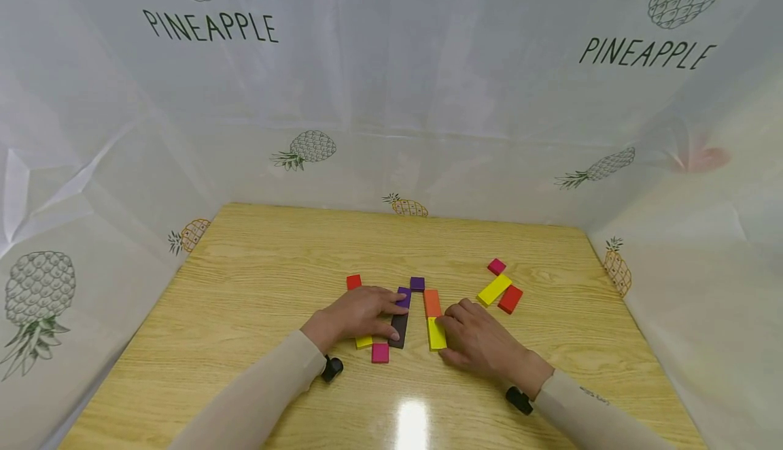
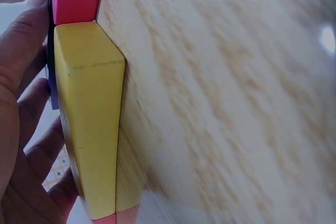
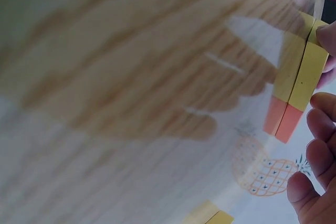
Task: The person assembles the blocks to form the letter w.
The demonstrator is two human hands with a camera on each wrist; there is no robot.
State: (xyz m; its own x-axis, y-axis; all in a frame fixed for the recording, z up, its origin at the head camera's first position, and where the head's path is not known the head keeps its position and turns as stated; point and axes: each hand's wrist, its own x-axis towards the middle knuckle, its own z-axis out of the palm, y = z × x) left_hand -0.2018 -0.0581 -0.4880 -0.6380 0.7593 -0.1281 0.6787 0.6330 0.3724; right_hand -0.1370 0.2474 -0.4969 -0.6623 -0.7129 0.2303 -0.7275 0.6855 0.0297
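Note:
Fingers of my left hand (image 1: 361,314) are spread and touch a black block (image 1: 398,331) and a purple block (image 1: 404,296), which lie end to end. Beneath its palm, a yellow block (image 2: 92,129) is mostly hidden from the head view. My right hand (image 1: 480,341) holds another yellow block (image 1: 437,334) with thumb and index finger near its two ends, the other fingers bent. Against that block's far end lies an orange block (image 1: 431,302). Beyond the gap between both rows sits a short purple block (image 1: 417,284).
Near the left hand lie a red block (image 1: 353,281) and a pink block (image 1: 380,353). Farther right on the wooden table (image 1: 293,239) are a yellow block (image 1: 494,290), a red block (image 1: 510,299) and a pink block (image 1: 496,266). Pineapple-print sheeting (image 1: 391,96) encloses the table.

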